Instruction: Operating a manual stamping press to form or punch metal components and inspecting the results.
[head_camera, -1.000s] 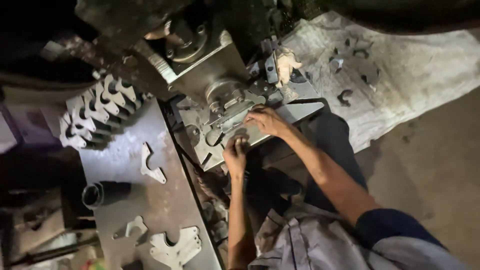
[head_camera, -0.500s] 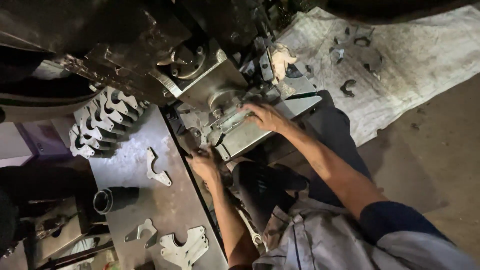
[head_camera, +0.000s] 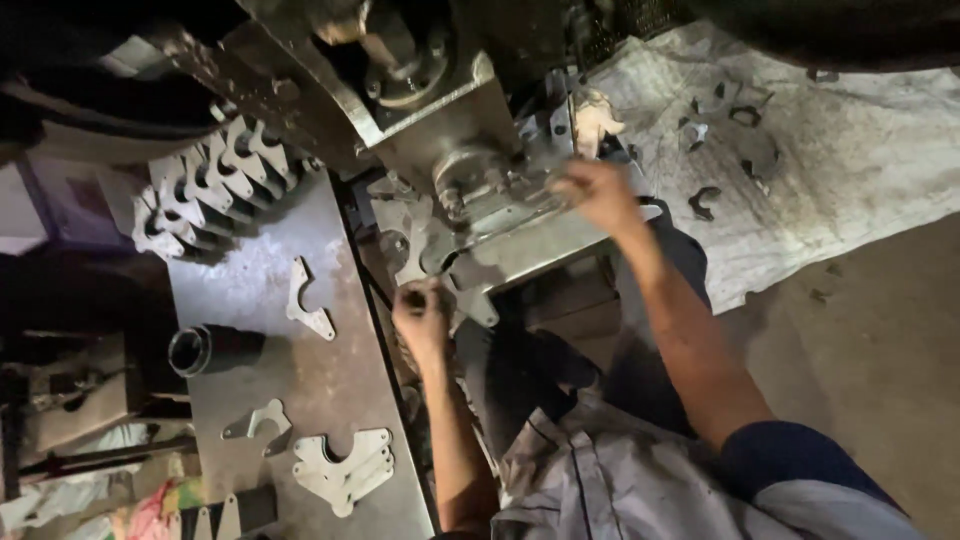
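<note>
Head view of press work at a metal bench. The left hand (head_camera: 422, 310), at centre frame, has its fingers curled together around the edge of a flat cut metal blank (head_camera: 420, 245) that lies at the foot of the press tooling (head_camera: 470, 190); whether the grip is firm cannot be told. The right hand (head_camera: 598, 192), upper centre right, rests on the far side of the tooling, fingers bent down over a part of it; what they clasp is hidden. A stack of blanks (head_camera: 205, 190) stands on edge at upper left on the steel bench plate (head_camera: 330, 380), a loose blank (head_camera: 305, 300) and a dark cup (head_camera: 212, 350) lower down. Finished pieces (head_camera: 745, 150) lie on the cloth (head_camera: 860, 150) at upper right. Judged good practice: seat the blank flat against its stops, fingers outside the die.
</note>
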